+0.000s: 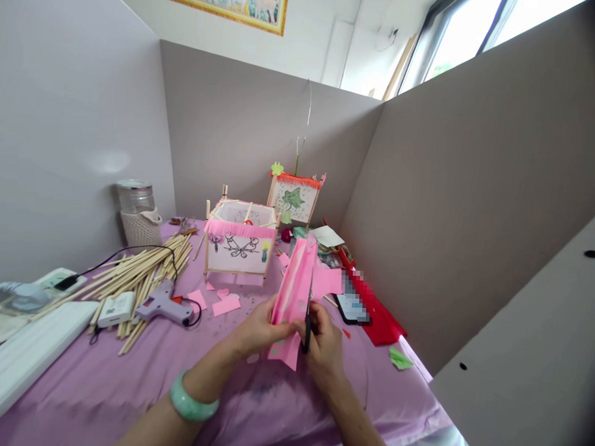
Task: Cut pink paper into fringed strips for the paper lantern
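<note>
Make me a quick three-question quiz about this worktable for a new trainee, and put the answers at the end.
1. Multiple choice: what does the right hand hold?
a) a phone
b) scissors
c) a jar

2. True or false: the left hand holds pink paper.

3. Short answer: which lilac tool lies by the wooden sticks, on the left side of the table?

Key: 1. b; 2. true; 3. the glue gun.
</note>
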Available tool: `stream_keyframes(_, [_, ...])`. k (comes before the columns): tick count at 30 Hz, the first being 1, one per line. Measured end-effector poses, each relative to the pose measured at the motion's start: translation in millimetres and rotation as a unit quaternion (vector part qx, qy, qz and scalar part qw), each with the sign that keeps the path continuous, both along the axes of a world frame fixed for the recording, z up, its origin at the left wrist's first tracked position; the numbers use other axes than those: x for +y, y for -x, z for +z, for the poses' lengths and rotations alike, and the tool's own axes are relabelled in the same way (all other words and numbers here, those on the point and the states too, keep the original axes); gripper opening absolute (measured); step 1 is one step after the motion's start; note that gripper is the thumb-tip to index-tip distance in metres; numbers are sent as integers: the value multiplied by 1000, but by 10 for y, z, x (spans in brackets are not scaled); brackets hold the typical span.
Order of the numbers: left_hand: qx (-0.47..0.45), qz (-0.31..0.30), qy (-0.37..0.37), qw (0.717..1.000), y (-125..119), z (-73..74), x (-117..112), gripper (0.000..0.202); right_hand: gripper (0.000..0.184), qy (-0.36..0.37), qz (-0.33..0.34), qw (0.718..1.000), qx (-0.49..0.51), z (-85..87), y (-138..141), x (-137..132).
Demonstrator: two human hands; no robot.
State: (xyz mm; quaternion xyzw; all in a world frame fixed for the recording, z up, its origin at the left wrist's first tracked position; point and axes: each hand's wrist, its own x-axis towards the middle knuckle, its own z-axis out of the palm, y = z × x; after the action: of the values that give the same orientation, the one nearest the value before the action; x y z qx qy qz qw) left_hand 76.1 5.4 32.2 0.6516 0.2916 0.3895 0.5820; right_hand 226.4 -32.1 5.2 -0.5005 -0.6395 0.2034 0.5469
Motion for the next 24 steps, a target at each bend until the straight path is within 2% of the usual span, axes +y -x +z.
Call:
stream_keyframes(5, [-5,-5,8,1000,-5,-17,-4,48,25,10,12,1000,19,66,10,-6])
stream_keyframes(24, [5,1,10,1000,-16,-33,8,44,25,8,-30,1000,1,166,55,11])
